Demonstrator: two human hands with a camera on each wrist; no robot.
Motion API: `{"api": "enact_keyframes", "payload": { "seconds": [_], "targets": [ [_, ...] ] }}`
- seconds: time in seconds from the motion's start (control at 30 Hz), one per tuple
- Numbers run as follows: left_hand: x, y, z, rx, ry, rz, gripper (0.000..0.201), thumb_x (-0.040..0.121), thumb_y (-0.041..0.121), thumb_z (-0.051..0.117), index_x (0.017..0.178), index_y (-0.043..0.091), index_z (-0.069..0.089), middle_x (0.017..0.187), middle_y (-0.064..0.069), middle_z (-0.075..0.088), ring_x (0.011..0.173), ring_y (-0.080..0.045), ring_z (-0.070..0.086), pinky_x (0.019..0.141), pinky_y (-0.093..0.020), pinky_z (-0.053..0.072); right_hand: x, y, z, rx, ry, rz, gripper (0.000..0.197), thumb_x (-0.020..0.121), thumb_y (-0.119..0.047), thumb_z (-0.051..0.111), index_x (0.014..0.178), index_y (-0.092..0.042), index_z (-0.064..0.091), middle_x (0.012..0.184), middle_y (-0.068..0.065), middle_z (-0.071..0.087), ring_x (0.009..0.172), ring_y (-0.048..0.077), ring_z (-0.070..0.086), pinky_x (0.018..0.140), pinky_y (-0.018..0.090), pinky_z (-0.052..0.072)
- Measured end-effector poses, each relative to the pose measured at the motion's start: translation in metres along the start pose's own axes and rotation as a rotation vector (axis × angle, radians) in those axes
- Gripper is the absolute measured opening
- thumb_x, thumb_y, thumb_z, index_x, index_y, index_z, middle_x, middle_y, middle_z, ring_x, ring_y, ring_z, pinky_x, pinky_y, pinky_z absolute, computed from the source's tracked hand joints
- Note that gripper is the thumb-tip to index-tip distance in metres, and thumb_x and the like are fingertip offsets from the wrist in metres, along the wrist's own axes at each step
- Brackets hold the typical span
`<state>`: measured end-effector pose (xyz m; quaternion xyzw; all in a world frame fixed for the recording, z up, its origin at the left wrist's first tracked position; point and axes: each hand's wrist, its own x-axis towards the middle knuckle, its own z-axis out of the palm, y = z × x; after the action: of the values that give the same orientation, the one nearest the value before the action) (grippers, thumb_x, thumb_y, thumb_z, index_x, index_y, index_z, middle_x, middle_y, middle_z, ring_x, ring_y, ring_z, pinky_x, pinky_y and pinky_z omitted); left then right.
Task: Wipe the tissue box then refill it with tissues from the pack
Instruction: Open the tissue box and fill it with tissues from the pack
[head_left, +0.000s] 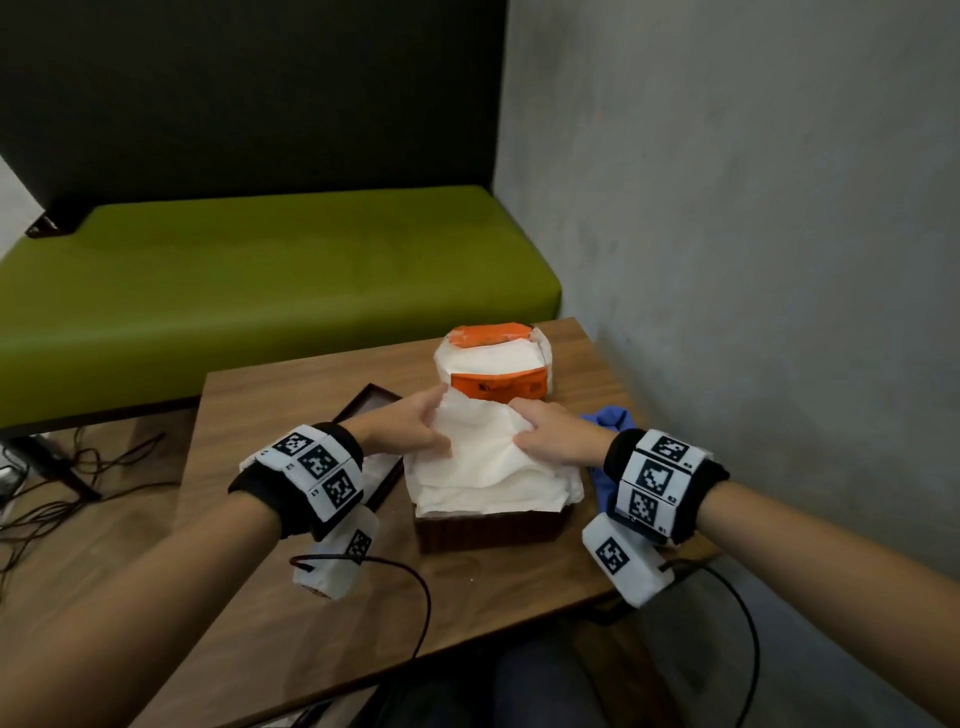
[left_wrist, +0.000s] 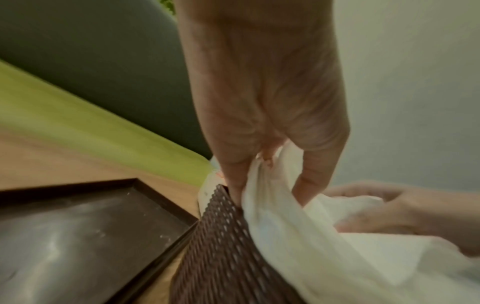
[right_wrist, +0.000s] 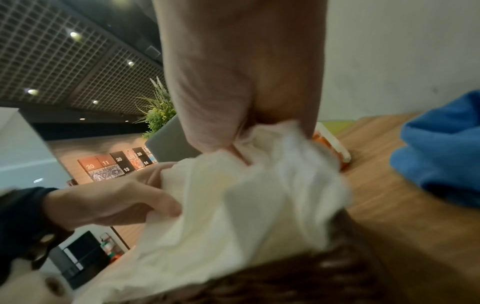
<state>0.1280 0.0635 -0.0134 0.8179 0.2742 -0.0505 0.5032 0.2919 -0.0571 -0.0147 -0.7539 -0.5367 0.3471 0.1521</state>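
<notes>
1. On the wooden tabletop (head_left: 291, 597), the brown woven tissue box (head_left: 488, 532) stands open, white tissues (head_left: 493, 467) heaped above its rim.
2. The left hand (head_left: 402, 428) and right hand (head_left: 558, 434) each pinch the top sheets in a grip; tucking edges down evenly would likely seat the stack.
3. Beyond, the orange pack (head_left: 496, 364) sits opened; the lid (head_left: 366, 410) lies left, a blue cloth (head_left: 605, 421) right.

The brown woven tissue box (head_left: 488, 530) stands open on the bench, white tissues (head_left: 493, 467) heaped above its rim. Behind it sits the torn-open orange pack (head_left: 496, 364).
</notes>
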Motion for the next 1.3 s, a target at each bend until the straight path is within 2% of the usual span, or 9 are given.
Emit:
{"api": "enact_keyframes", "payload": {
  "seconds": [0.07,0.2,0.37,0.6,0.7,0.8,0.93,1.07,1.3],
  "targets": [
    [0.0,0.003,0.001,0.162,0.001,0.021,0.069,0.08,0.005,0.062,0.138,0.016,0.026,0.129,-0.003,0.048,0.111,-0.016,0.049,0.09,-0.026,0.042,0.003,-0.001,0.003,-0.018,0.068,-0.037,0.028,0.086,0.0,0.044,0.111,-0.002,0.055,0.111,0.014,0.059,0.104,0.027,0.053,0.078,0.026,0.035],
    [0.007,0.008,0.002,0.45,0.005,0.044,0.065,0.075,0.011,0.066,0.132,0.016,0.036,0.131,-0.01,0.05,0.116,-0.026,0.049,0.096,-0.039,0.045,0.007,0.0,0.011,-0.028,0.117,-0.033,0.024,0.082,0.005,0.044,0.097,-0.002,0.061,0.103,0.017,0.063,0.099,0.029,0.055,0.072,0.027,0.035],
    [0.011,0.009,0.013,0.673,-0.07,0.015,0.053,0.084,0.002,0.049,0.134,0.013,0.036,0.131,-0.014,0.049,0.116,-0.027,0.048,0.091,-0.033,0.043,0.014,0.001,0.017,-0.093,0.067,0.048,0.023,0.082,0.003,0.042,0.092,-0.007,0.06,0.108,0.019,0.059,0.103,0.033,0.053,0.072,0.03,0.035],
    [0.017,0.002,0.036,0.983,-0.093,0.074,0.025,0.089,0.009,0.047,0.113,0.008,0.054,0.121,-0.01,0.059,0.112,-0.024,0.056,0.092,-0.032,0.047,0.015,-0.002,0.033,-0.449,-0.05,0.056,0.026,0.09,0.002,0.04,0.115,-0.001,0.046,0.121,0.022,0.051,0.111,0.04,0.05,0.088,0.044,0.043],
    [0.016,0.002,0.033,1.004,0.022,0.143,0.027,0.087,0.011,0.048,0.114,0.007,0.052,0.118,-0.011,0.06,0.105,-0.028,0.06,0.084,-0.034,0.049,0.009,-0.009,0.037,-0.795,0.173,-0.069,0.028,0.086,0.0,0.053,0.113,-0.002,0.047,0.109,0.019,0.059,0.099,0.038,0.058,0.077,0.042,0.048],
    [0.012,0.005,0.027,0.97,0.177,0.285,0.041,0.083,0.015,0.058,0.122,0.009,0.047,0.122,-0.008,0.055,0.108,-0.027,0.056,0.079,-0.034,0.05,0.001,-0.014,0.024,-0.824,0.391,-0.202,0.037,0.068,-0.008,0.077,0.1,-0.008,0.058,0.091,0.012,0.064,0.083,0.029,0.06,0.066,0.036,0.05],
    [0.01,0.006,0.034,0.951,0.056,0.247,0.066,0.075,0.026,0.072,0.131,0.012,0.04,0.13,-0.006,0.043,0.116,-0.022,0.045,0.093,-0.031,0.046,-0.004,-0.006,0.014,-0.716,0.092,-0.175,0.043,0.08,-0.011,0.067,0.12,-0.008,0.052,0.119,0.013,0.054,0.108,0.031,0.051,0.087,0.041,0.046],
    [0.013,-0.002,0.041,0.963,-0.002,0.065,0.058,0.076,0.03,0.07,0.124,0.006,0.046,0.124,-0.011,0.046,0.108,-0.026,0.049,0.09,-0.033,0.046,0.001,-0.001,0.022,-0.846,-0.083,-0.132,0.029,0.083,-0.007,0.062,0.109,0.002,0.054,0.115,0.021,0.054,0.105,0.038,0.053,0.083,0.044,0.046],
    [0.018,0.002,0.044,1.038,-0.047,0.019,0.041,0.082,0.026,0.064,0.114,0.001,0.053,0.12,-0.017,0.054,0.105,-0.032,0.057,0.085,-0.036,0.047,0.008,-0.003,0.016,-0.748,-0.211,-0.074,0.045,0.082,-0.024,0.068,0.115,0.001,0.05,0.122,0.02,0.048,0.11,0.037,0.05,0.086,0.042,0.044]
  ]
}}
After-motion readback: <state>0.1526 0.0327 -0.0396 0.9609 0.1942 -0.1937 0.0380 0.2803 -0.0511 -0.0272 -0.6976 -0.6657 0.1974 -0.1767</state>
